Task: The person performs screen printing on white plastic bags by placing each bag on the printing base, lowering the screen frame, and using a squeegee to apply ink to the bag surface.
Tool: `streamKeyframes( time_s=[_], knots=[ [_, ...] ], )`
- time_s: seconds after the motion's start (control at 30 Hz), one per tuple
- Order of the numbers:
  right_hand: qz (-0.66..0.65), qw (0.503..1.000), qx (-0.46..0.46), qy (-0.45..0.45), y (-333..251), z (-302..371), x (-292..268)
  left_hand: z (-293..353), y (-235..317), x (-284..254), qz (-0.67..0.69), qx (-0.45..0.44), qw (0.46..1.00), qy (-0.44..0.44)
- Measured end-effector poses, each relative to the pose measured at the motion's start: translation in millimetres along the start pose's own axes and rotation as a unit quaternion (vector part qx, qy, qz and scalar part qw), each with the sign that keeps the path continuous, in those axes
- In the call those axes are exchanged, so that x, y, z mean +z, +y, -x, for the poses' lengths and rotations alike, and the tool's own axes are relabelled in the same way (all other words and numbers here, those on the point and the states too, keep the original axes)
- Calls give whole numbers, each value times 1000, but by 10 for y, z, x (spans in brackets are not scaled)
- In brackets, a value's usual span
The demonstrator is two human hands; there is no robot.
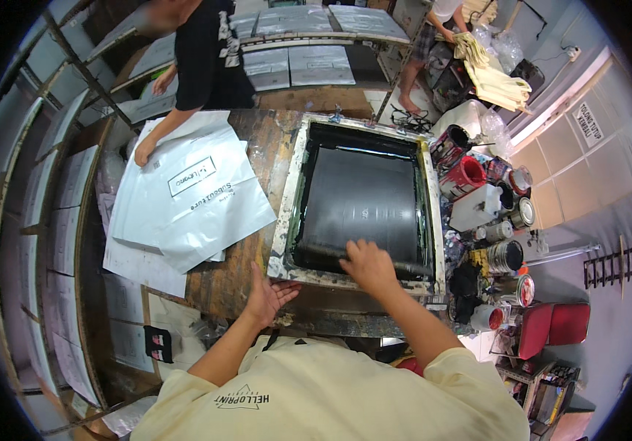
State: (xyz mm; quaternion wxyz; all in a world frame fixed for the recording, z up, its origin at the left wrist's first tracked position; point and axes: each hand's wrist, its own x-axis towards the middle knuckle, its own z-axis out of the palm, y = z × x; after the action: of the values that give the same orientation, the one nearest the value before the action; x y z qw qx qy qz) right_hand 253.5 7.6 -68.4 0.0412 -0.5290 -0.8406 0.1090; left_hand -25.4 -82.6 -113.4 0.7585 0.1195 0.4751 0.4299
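On the wooden table before me lies a screen printing frame with pale, ink-stained edges. Its dark mesh is coated with black ink. My right hand is closed over a squeegee, a dark bar lying across the near end of the mesh. Part of the bar is hidden beneath my fingers. My left hand is open, palm turned up and fingers spread, by the frame's near left corner; nothing is in it. White printed plastic bags lie stacked left of the frame.
A co-worker's hand touches the bags at the far left. Paint cans and tubs crowd the right side. Racks of white sheets stand left and behind. Another person handles yellowish cloth at the far right. Red chairs stand lower right.
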Motion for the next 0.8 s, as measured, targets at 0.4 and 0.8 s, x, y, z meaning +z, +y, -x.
streamKeyframes(
  time_s=[0.4, 0.8],
  knots=[
    [83, 938, -26, 336, -228, -517, -1815, 265, 1159, 1024, 47, 273, 928, -248],
    [72, 933, -27, 352, -186, -948, -2319, -514, -887, 27, -786, 263, 544, 129]
  ],
)
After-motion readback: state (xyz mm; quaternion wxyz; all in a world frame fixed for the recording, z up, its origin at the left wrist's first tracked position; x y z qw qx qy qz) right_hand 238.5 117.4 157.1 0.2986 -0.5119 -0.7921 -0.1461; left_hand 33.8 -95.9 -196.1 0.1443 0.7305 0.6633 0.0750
